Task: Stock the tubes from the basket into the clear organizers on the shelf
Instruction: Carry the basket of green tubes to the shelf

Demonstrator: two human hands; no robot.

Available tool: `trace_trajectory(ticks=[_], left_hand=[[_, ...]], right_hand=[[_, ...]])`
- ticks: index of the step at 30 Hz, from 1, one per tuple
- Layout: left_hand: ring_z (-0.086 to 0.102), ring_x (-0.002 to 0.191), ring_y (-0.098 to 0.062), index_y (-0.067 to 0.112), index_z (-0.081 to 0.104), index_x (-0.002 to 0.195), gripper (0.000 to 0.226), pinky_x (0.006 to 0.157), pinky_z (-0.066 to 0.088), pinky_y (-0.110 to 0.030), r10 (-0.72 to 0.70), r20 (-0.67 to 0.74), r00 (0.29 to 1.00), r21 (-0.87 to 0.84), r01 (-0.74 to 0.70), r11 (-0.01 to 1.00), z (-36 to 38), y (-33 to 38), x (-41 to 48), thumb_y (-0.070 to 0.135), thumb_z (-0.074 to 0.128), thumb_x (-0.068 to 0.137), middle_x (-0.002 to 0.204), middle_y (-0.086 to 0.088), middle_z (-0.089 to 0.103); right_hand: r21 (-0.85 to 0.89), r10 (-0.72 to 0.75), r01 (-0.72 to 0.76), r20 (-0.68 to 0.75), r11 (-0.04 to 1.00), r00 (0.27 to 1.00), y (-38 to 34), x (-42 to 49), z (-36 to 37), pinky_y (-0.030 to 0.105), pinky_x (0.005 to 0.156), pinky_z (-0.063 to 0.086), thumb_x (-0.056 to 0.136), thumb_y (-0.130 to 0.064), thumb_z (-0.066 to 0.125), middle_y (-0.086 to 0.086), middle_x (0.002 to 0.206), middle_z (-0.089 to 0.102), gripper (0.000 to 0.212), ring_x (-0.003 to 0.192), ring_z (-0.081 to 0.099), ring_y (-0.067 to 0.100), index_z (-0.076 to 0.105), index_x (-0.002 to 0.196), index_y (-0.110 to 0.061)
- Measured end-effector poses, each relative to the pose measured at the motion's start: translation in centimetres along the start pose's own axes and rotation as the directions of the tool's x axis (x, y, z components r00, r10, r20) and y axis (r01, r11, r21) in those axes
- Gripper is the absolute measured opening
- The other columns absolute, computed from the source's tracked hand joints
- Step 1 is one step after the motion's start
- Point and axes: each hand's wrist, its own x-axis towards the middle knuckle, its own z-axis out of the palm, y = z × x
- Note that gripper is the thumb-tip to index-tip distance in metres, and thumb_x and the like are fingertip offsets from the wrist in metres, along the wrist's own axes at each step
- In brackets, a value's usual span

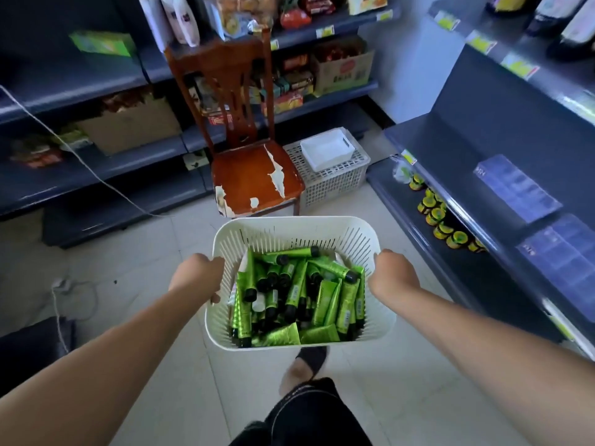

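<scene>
Dozens of tubes (299,297) lie heaped in the basket (291,222), low in the view toward 6 o'clock, so stocking looks not yet begun. Two clear organizers (518,188) sit on the dark shelf (476,133) at 3 o'clock. No green shows in their compartments, so all the filling seems left to do. The left hand (198,275) clasps the basket's rim on its 9 o'clock side and the right hand (391,273) clasps it on its 3 o'clock side, fingers curled over the edge. The tubes are glossy metallic green, crimped flat at one end, with round black caps. The basket is rigid white plastic with rounded corners and thin vertical slots in its walls. The organizers are glassy, gridded trays.
</scene>
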Motion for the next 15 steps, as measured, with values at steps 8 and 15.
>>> trace_trajectory(ticks=[8,15], left_hand=[[0.074,0.059,-0.035,0.000,0.065,0.087,0.036,0.062,0.057,-0.034,0.016,0.088,0.996,-0.022,-0.015,1.000,-4.6,10.6,13.6,0.026,0.041,0.097,0.060,-0.016,0.072],[0.074,0.058,-0.036,0.001,0.064,0.094,0.038,0.064,0.061,-0.039,0.034,0.211,0.977,-0.001,-0.035,0.999,-5.7,22.0,26.4,0.031,0.042,0.102,0.061,-0.018,0.072]], right_hand=[[0.002,0.052,-0.052,-0.054,0.999,0.997,-7.3,13.3,-4.9,0.034,0.069,0.051,0.089,-0.004,0.061,0.015,0.111,0.067,0.023,0.100,0.066,0.036,0.057,0.112,-0.003],[-0.050,0.196,-0.200,-0.077,0.978,0.978,-11.4,23.3,-8.4,0.033,0.073,0.051,0.085,-0.010,0.066,0.012,0.110,0.069,0.022,0.101,0.068,0.032,0.062,0.106,-0.009]])
